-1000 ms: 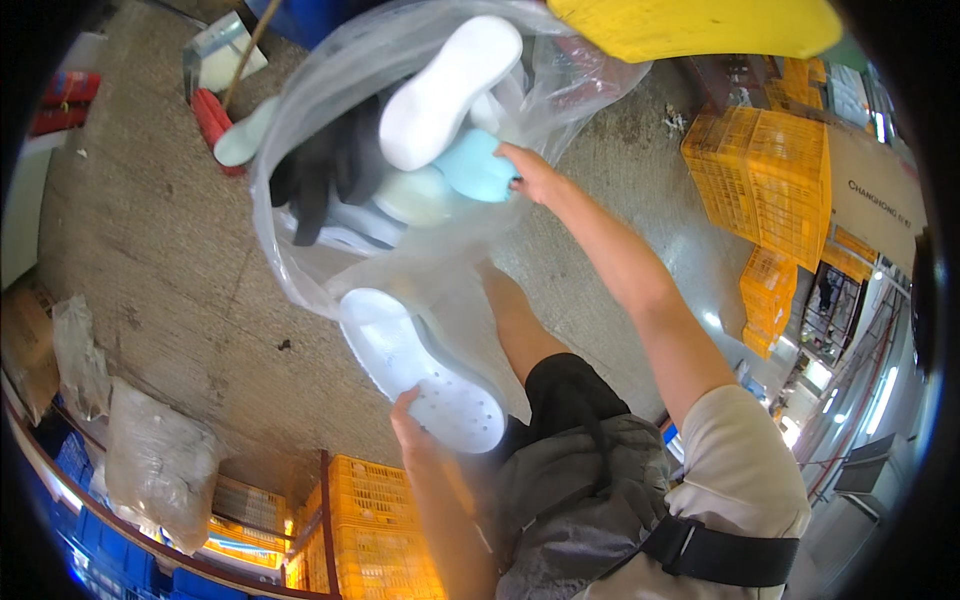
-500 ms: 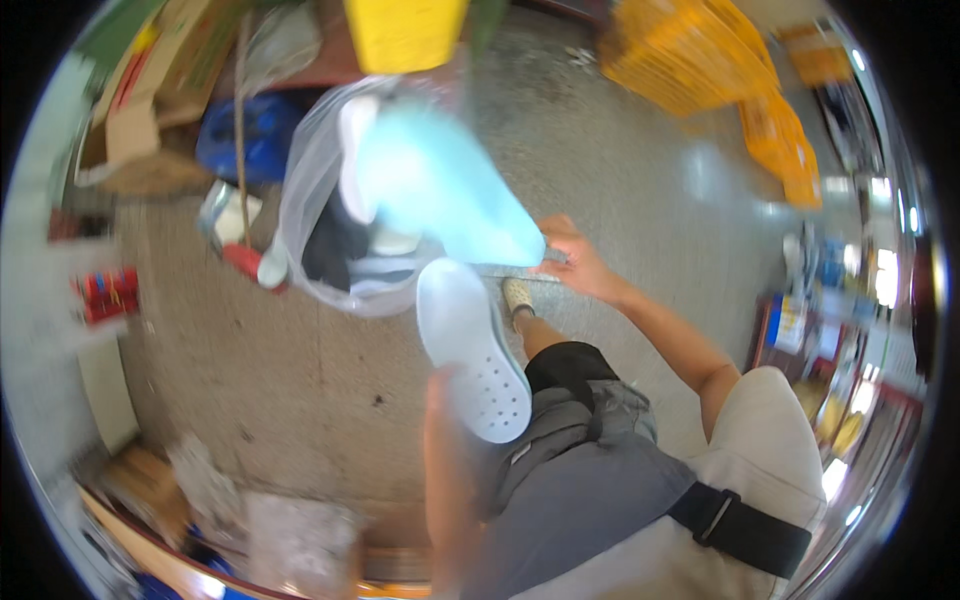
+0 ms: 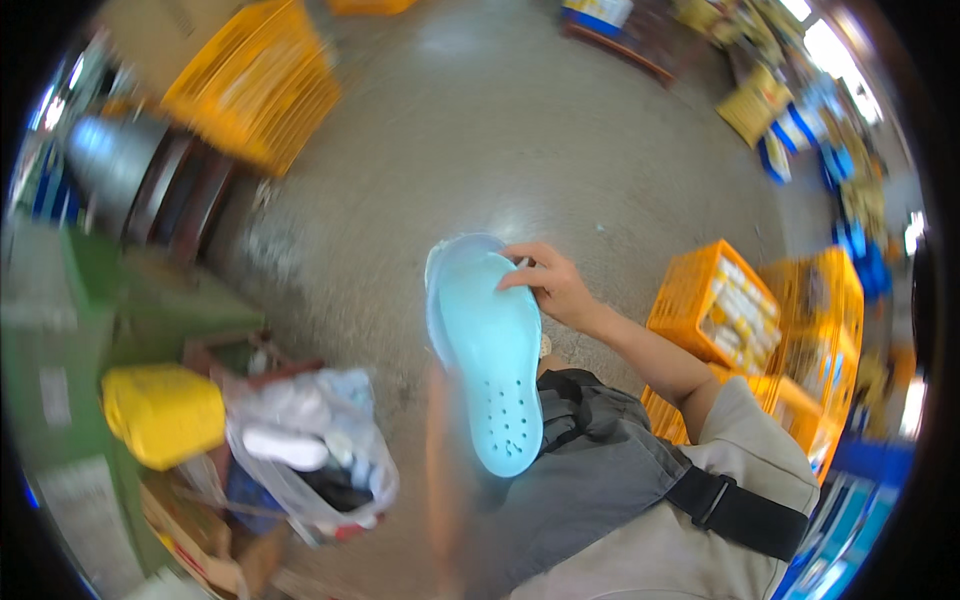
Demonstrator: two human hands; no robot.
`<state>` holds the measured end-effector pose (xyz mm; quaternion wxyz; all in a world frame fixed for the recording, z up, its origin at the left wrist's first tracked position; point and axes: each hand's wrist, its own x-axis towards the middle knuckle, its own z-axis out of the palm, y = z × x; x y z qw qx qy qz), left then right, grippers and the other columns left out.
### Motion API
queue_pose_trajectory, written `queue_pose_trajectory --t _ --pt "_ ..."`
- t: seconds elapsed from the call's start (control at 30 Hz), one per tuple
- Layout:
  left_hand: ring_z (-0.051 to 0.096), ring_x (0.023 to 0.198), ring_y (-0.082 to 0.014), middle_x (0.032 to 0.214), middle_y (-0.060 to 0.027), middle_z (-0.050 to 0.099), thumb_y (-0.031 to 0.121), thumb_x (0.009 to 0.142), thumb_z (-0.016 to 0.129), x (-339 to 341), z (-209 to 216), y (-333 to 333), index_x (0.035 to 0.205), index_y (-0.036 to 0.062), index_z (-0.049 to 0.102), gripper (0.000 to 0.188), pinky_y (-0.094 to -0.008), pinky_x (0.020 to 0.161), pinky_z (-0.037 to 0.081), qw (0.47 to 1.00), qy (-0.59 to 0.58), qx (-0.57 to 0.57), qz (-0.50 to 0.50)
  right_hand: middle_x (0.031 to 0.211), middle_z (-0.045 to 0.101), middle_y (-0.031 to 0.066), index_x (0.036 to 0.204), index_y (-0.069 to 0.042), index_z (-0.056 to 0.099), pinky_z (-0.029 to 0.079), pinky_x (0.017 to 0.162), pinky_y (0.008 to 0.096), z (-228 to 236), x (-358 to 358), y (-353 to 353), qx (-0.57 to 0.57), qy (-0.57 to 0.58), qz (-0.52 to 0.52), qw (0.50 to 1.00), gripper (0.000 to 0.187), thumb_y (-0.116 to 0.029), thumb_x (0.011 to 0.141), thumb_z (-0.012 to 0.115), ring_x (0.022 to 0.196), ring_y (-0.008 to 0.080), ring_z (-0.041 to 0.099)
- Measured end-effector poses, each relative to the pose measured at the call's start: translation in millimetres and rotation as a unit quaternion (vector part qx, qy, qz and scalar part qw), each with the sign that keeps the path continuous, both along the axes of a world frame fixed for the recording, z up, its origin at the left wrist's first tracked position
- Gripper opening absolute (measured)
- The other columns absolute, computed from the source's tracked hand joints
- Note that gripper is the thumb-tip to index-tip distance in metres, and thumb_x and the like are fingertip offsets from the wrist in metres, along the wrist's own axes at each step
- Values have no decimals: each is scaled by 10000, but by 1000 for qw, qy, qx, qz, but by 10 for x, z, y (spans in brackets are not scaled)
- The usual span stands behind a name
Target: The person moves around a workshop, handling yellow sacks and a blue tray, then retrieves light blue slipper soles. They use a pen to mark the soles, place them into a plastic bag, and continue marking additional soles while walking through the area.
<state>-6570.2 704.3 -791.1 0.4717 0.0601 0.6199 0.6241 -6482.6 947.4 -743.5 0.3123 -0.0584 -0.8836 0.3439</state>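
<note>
A light blue shoe insole (image 3: 490,320), dotted with small holes at its front, lies over a paler insole (image 3: 436,300) whose rim shows along the left and heel end. My right hand (image 3: 550,285) pinches the blue insole's edge near the heel, thumb and fingers closed. At the left edge of the pair is my left hand (image 3: 446,405), smeared by motion. Its fingers are hidden behind the insoles, and it supports the pale one from below. Both insoles are held in front of my grey apron.
At the lower left stands a clear plastic bag (image 3: 375,480) of mixed scraps, beside a yellow container (image 3: 165,415) and a cardboard box (image 3: 205,540). Orange crates (image 3: 690,310) with packed goods stack up at the right; another orange crate (image 3: 255,90) is at the upper left.
My view has turned, so the plastic bag has shifted to the lower left. The blue insole, held apart near the bag before, now lies over the pale insole in my left hand.
</note>
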Motion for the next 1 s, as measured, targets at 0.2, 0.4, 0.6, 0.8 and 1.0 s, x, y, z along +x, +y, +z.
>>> queue_pose_trajectory --t 0.2,0.4,0.6,0.8,1.0 --pt "569 1160 -328 1315 -210 538 308 817 720 1074 693 1954 1474 -43 349 833 -439 987 477 988 -95 -8 -122 1253 663 93 1051 -201 768 556 785 331 90 1672 1331 0 1 -162 987 373 47 779 708 1004 251 669" --pt "593 1113 -341 1241 -201 566 206 743 674 1965 1093 4116 1438 -50 383 797 -458 960 495 985 -32 -13 -167 1355 579 129 1322 -172 630 504 966 370 522 2617 3070 -40 89 -278 956 458 -29 887 647 1191 286 579" --pt "580 1127 -344 1225 -206 560 211 739 676 2555 938 6424 1408 -56 403 770 -469 966 490 967 -44 24 -251 1066 664 95 1274 -68 619 508 791 349 1417 4004 5135 14 302 -309 902 453 -140 848 757 913 241 631" --pt "561 1116 -373 1180 -226 557 257 772 678 3560 977 9349 1392 -82 402 759 -481 971 477 945 -102 -69 -303 729 590 24 992 -102 620 499 549 310 2741 5442 6625 52 462 48 884 122 -152 907 691 635 147 601" --pt "554 1127 -399 1243 -273 540 309 756 684 5417 648 12079 1413 -111 356 846 -497 995 462 865 -74 -130 -480 1562 389 163 1547 -212 234 620 721 412 2873 7264 8339 152 72 184 968 502 -316 1086 402 1308 335 554"
